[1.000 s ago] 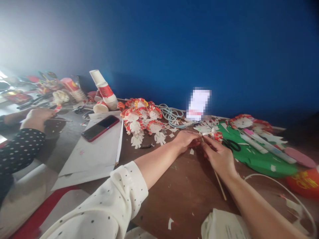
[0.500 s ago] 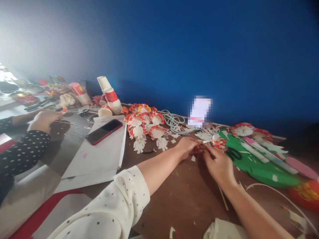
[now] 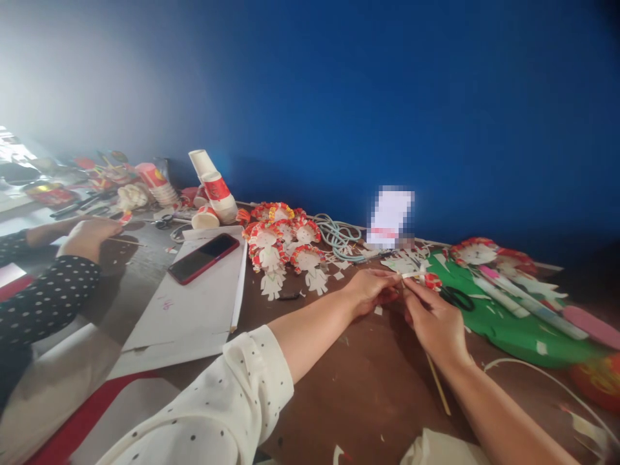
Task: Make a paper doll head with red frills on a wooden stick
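Observation:
Over the brown table, my left hand (image 3: 371,292) and my right hand (image 3: 433,318) meet at the fingertips, both closed in a pinch. Between them runs a small white paper strip (image 3: 411,275), with a red-and-white frilled paper piece (image 3: 431,281) just beyond my right fingers. From under my right hand a thin wooden stick (image 3: 440,386) slants down toward me; its upper end is hidden by the fingers. Black-handled scissors (image 3: 458,298) lie just right of my right hand. Left of my hands are several paper figures (image 3: 274,248) with red frilled edges.
A phone (image 3: 203,258) lies on a white board (image 3: 179,316). Paper cups (image 3: 217,194), a coiled cable (image 3: 336,236) and a lit, blurred screen (image 3: 390,216) stand along the blue wall. Green material (image 3: 513,339) bears pens. Another person's hands (image 3: 90,236) work at left.
My hands stay pinched together and have shifted very slightly right in view, along with the stick. Less of the red-and-white frilled piece shows beyond my right fingers.

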### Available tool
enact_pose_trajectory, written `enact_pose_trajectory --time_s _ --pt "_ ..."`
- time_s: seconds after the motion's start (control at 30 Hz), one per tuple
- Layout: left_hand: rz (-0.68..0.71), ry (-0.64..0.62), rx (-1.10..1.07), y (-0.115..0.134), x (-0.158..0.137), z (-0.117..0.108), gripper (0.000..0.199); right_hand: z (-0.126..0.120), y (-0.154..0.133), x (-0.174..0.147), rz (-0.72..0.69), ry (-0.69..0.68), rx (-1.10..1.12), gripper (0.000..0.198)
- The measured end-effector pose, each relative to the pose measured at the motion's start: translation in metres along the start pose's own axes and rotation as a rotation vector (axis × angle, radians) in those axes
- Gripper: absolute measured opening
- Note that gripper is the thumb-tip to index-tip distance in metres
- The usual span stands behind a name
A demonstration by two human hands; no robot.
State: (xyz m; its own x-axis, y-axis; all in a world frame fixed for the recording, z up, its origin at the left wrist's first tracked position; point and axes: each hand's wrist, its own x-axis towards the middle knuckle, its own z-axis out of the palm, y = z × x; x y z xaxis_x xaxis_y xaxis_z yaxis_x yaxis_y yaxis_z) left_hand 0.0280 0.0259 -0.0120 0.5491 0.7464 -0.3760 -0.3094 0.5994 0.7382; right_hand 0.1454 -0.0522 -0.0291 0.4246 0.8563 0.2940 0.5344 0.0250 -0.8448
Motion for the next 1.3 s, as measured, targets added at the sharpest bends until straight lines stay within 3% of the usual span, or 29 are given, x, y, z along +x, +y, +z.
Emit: enact_pose_trajectory --time_s 0.17,0.53,1.03,1.3 --pt "0.02 0.083 0.073 0.005 -0.006 0.007 0.012 0.005 0.004 0.0 -0.218 0.049 -0.153 0.038" --pt "0.022 0.163 0.114 0.005 -0.005 0.01 0.014 0.007 0.006 -0.003 -0.315 0.03 -0.26 0.036" --pt "0.017 0.174 0.064 0.006 -0.004 0.009 0.014 0.011 0.007 -0.006 -0.242 0.019 -0.217 0.044" --pt "0.039 0.119 0.042 0.003 -0.003 0.005 0.015 0.01 0.005 -0.005 -0.185 0.024 -0.167 0.047"
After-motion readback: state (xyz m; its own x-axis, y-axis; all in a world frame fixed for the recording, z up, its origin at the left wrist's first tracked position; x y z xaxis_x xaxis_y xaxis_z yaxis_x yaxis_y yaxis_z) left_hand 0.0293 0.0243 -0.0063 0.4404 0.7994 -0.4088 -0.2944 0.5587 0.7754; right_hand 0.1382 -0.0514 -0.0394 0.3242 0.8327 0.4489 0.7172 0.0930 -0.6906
